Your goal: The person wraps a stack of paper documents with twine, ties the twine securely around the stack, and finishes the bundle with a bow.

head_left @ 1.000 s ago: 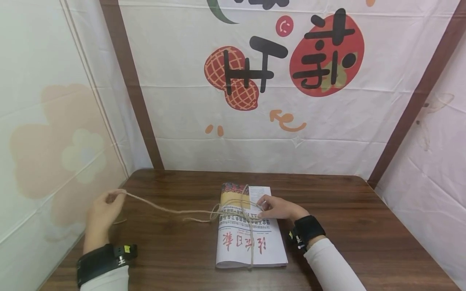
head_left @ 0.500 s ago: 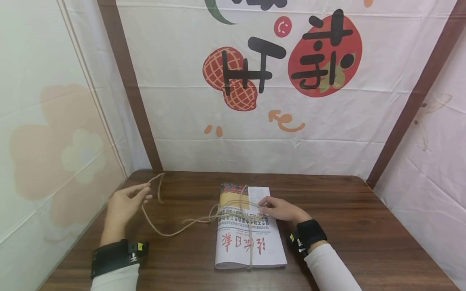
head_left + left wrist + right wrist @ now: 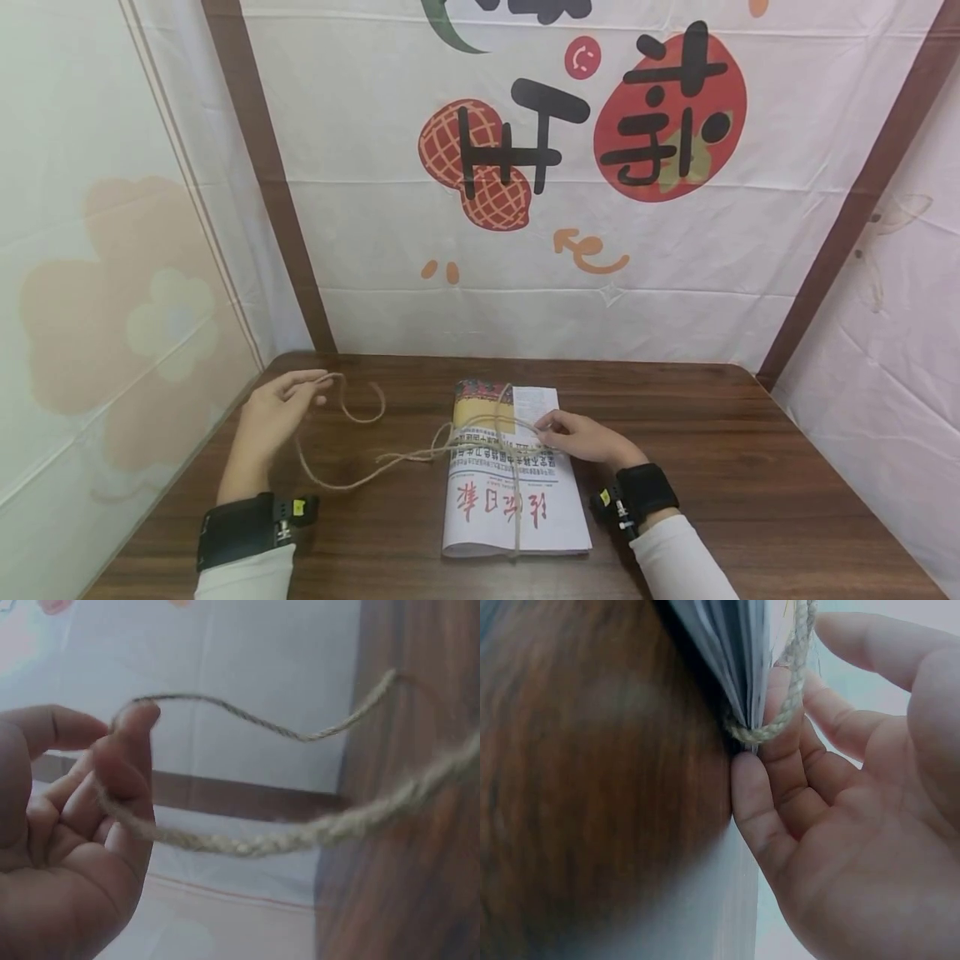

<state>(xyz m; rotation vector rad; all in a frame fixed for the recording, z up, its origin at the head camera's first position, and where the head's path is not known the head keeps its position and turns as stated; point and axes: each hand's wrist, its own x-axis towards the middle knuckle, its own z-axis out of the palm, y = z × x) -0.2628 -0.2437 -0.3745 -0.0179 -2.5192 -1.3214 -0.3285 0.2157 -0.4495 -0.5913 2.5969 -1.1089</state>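
A stack of folded newspapers lies on the table with beige twine running lengthwise and crosswise over it. To its left, my left hand is raised, pinching the loose length between thumb and fingertips. From those fingertips a free tail curls away, while the rest sags back toward the papers, as the left wrist view shows with the twine. My right hand is at the stack's right edge, thumb and fingers about the twine where it wraps round the paper edges.
The brown wooden table extends on both sides of the stack. Behind it hangs a white printed cloth, with another cloth wall at the left. Both wrists carry black straps with small devices.
My left hand has come in from the far left toward the stack, so the taut twine now sags and its free tail swings right. The right hand stays at the stack's edge.
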